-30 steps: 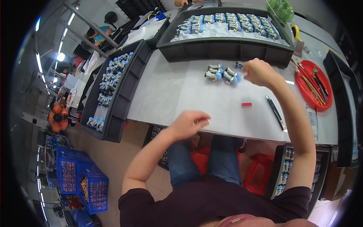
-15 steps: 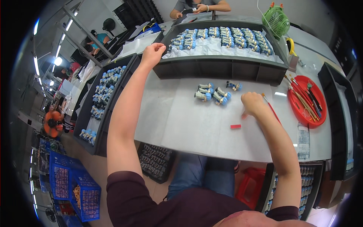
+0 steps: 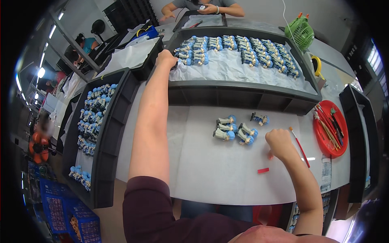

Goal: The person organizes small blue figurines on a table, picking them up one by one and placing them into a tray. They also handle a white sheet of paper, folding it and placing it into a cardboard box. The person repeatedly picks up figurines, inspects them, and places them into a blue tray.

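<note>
My left hand (image 3: 165,60) reaches to the left end of a black tray (image 3: 243,94), its fingers curled in against the figurines at that corner; what they pinch is hidden. Rows of blue-haired figurines (image 3: 248,56) lie in the tray on white paper. My right hand (image 3: 279,143) is closed above the white table (image 3: 227,174), and I cannot make out what is in it. Several more figurines (image 3: 225,131) lie loose to its left, one apart (image 3: 260,118). Below the hand is a small red strip (image 3: 263,170); to its right, a red-handled paintbrush (image 3: 300,148).
A red bowl (image 3: 343,141) of brushes and tools stands on the right, beside another black tray (image 3: 352,162). A figurine-filled tray (image 3: 109,162) sits on the left. Behind are a green fan (image 3: 300,32), a tape roll (image 3: 317,65) and another person (image 3: 202,8) at work.
My view has shifted, so the table sits lower. My left hand has gone from the tray's rim area in among the figurines at its left end. My right hand stays closed near the loose figurines.
</note>
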{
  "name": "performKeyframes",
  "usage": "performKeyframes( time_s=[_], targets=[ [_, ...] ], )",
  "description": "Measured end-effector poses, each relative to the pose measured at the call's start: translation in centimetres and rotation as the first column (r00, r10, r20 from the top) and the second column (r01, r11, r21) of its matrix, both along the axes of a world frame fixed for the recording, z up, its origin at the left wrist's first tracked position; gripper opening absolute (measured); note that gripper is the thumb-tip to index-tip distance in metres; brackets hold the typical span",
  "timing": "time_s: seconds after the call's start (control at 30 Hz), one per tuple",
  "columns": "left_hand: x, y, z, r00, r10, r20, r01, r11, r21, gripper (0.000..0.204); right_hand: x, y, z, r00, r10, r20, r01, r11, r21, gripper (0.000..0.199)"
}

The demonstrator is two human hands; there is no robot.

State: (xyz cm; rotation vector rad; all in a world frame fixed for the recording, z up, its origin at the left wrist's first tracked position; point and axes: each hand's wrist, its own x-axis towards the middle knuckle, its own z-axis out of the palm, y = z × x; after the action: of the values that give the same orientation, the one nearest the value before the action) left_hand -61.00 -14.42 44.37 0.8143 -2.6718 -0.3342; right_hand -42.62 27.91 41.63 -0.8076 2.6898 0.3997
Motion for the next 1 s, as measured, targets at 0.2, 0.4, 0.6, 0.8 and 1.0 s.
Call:
performKeyframes(
  time_s=[0.2,0.4,0.6,0.8,1.0],
  targets=[
    [2.9,0.2,1.6,0.956,-0.166,-0.243,0.125,0.977,-0.176,0.014,-0.4,-0.6,0.0,1.0,-0.021,0.021,0.02,0.997,0.073,0.041],
    [7.3,-1.8,2.0,0.589,-0.067,-0.805,0.326,0.931,0.161,0.013,0.1,-1.3,0.0,0.998,-0.06,-0.022,0.061,0.996,0.06,0.044],
    [12.9,-1.1,3.3,0.403,0.399,-0.824,0.877,0.091,0.472,0.007,0.3,-0.4,-0.6,0.993,-0.108,-0.049,0.109,0.994,0.02,0.051],
    [22.4,6.6,2.1,0.59,-0.266,-0.763,0.795,0.023,0.607,0.007,0.4,0.1,-1.2,0.99,-0.14,-0.033,0.139,0.99,-0.031,0.05],
    [25.8,16.0,-1.2,0.214,-0.967,-0.137,0.976,0.205,0.079,0.011,1.1,0.6,-0.6,0.987,-0.153,-0.047,0.147,0.983,-0.107,0.054]
  ],
)
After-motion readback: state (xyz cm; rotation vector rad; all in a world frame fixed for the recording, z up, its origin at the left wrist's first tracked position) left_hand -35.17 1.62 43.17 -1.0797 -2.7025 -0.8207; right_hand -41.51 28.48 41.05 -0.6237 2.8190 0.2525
